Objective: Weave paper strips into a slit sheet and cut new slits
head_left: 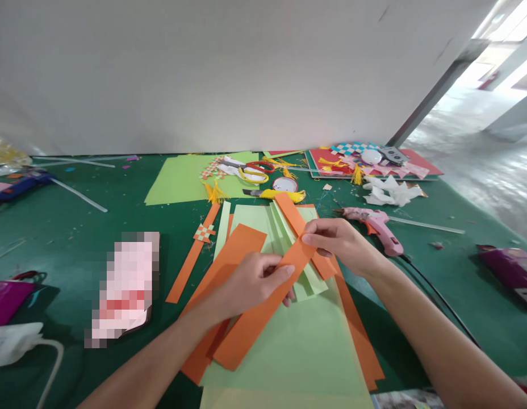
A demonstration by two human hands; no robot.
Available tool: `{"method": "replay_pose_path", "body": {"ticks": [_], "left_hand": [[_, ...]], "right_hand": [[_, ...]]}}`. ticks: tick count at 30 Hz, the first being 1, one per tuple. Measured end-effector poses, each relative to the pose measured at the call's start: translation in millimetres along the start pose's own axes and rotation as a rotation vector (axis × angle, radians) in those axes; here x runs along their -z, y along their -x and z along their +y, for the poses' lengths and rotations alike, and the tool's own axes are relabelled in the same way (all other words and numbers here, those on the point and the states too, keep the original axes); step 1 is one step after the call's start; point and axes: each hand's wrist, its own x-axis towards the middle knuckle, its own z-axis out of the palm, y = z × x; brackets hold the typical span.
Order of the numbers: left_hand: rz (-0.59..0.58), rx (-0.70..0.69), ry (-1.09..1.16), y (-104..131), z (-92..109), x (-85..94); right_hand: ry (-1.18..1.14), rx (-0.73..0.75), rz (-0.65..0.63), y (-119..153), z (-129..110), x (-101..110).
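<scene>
My left hand (257, 281) is closed on a long orange paper strip (257, 318), its thumb lying along the top face. At the strip's far end, my right hand (329, 236) pinches it between thumb and fingers. Beneath that end another orange strip (289, 211) crosses it. Pale green strips (308, 281) lie under the crossing, on light green paper sheets (284, 352). More orange paper (233, 255) rests under my left forearm, and some lies at the right edge of the stack. Left of the stack is an orange strip with a small woven checkered piece (204, 233).
A pink glue gun (376, 224) with its cord lies right of my right hand. Behind the stack are a yellow utility knife (284, 195), scissors (257, 170) and a tape roll (284, 184). A phone (129, 284) lies left. A blue glue gun (22, 187) is farther left.
</scene>
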Motion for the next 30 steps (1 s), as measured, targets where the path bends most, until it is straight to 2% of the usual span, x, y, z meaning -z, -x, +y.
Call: {"method": "replay_pose_path", "body": {"ticks": [7, 13, 16, 20, 30], "left_hand": [[0.057, 0.000, -0.041, -1.4, -0.5, 0.6], [0.202, -0.010, 0.071, -3.7, -1.8, 1.5], [0.190, -0.001, 0.059, -4.0, -2.3, 1.3], [0.151, -0.012, 0.009, -4.0, -1.4, 1.8], [0.057, -0.033, -0.063, -2.2, -1.0, 3.3]], "right_hand": [[-0.020, -0.012, 0.026, 0.1, -4.9, 1.4], [0.073, -0.120, -0.158, 0.4, -8.8, -5.6], [0.043, -0.137, -0.221, -1.1, -7.6, -16.3], [-0.022, -0.061, -0.286, -1.8, -6.3, -25.2], [0.017, -0.047, -0.251, -0.3, -5.7, -18.8]]}}
